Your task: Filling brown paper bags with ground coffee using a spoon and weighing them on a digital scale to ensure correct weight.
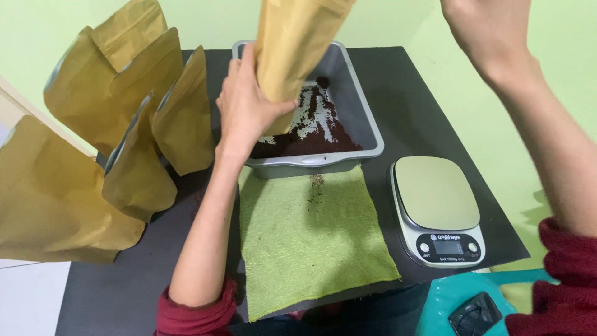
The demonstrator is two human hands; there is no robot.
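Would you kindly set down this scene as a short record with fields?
Left hand: grips a tan paper pouch, upright above the tray
Right hand: raised, holds nothing visible
Tray: grey metal rectangular tray with dark brown grounds
Cloth: green woven cloth, a few grounds on it
Scale: silver digital kitchen scale, platform bare
Left side: more tan pouches

The person's two forearms show bare from the wrists to near the elbows. Each arm wears a dark red sleeve of soft, slightly fuzzy knit cloth, pushed up and bunched in thick folds near the elbow. The bunched sleeve on the left arm [196, 314] sits at the bottom edge of the view; the bunched sleeve on the right arm [559, 283] fills the lower right corner. The bare left hand [245, 106] carries no ring, watch or glove. The bare right hand [488, 31], cut by the top edge, shows none either.
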